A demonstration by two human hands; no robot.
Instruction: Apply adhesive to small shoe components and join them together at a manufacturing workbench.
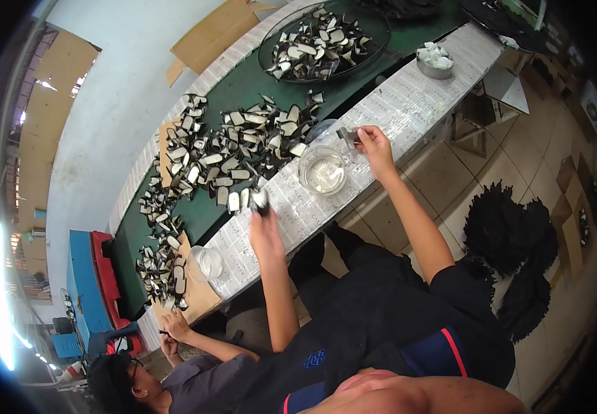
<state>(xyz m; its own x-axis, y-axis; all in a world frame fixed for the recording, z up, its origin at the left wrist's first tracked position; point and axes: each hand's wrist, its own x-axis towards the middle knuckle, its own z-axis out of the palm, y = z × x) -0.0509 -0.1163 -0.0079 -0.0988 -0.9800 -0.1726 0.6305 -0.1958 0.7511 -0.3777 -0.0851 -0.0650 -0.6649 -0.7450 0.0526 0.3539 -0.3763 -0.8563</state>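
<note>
My left hand point(265, 238) is closed on a small black piece with a white face point(260, 199), at the edge of a heap of similar black-and-white pieces point(250, 138). My right hand point(376, 148) pinches a small dark grey flat piece point(345, 136); its exact kind is too small to make out. Between the two hands, closer to the right one, a round glass bowl point(322, 171) with something clear in it stands on the paper-covered ledge point(281, 214). The pieces in the heap have rounded white faces and black edges.
A second glass bowl point(206, 263) stands left, near a co-worker's hands point(175, 327). A large round tray point(265, 62) of pieces lies on the green surface point(229, 86) at the back. A tin of white wads point(434, 63) sits far right; black fabric bundles point(509, 231) lie on the floor.
</note>
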